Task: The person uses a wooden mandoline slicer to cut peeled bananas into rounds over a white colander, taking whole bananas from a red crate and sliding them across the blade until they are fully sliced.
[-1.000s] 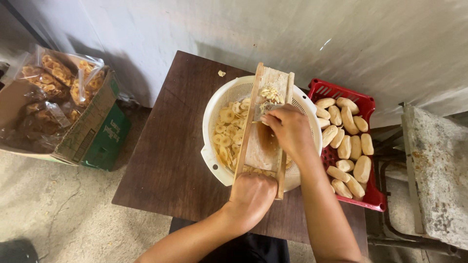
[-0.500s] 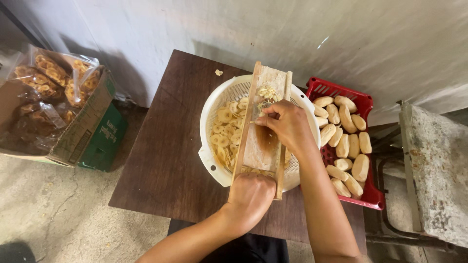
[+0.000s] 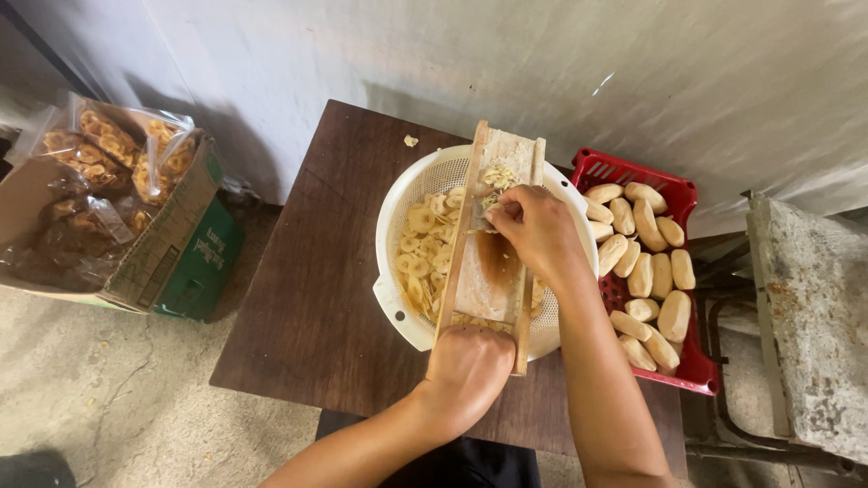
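Note:
A wooden slicer board point(image 3: 484, 271) lies across a white perforated basket point(image 3: 391, 226) on a dark wooden table point(image 3: 316, 289). My left hand point(image 3: 470, 366) grips the near end of the slicer board. My right hand point(image 3: 535, 230) presses a small piece of peeled banana, mostly hidden under the fingers, against the board near its blade. Round pale yellow slices point(image 3: 420, 248) fill the basket below. A clump of scraps point(image 3: 497, 176) sits on the far part of the board.
A red crate point(image 3: 692, 366) of several peeled bananas point(image 3: 646, 271) stands right of the basket. A cardboard box point(image 3: 158, 235) with bags of chips point(image 3: 99, 149) sits on the floor at left. A stone slab point(image 3: 809, 316) is at far right; a wall runs behind.
My right hand has slid slightly up and down the slicer board between frames. The left hand keeps its grip on the board's near end.

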